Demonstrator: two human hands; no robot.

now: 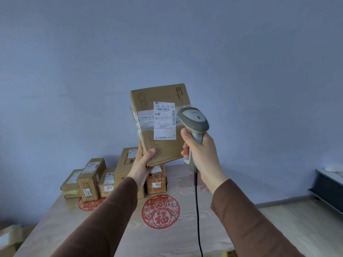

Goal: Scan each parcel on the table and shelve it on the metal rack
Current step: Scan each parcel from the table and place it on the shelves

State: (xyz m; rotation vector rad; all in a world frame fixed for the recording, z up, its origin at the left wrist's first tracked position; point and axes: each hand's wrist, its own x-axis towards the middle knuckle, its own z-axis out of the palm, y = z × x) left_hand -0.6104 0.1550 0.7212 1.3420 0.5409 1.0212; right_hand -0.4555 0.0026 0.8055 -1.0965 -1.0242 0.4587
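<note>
I see the held parcel (163, 125), a brown cardboard box taped across its middle, raised upright and slightly tilted above the worktop (185, 229), white shipping label (165, 120) facing me; my left grip (143, 164) pinches its lower corner; the grey scanner (194, 127), in my right grip (202, 154), sits just beside the label's right edge, its black cable hanging down; five more labelled cardboard parcels (91, 179) cluster at the worktop's far left.
</note>
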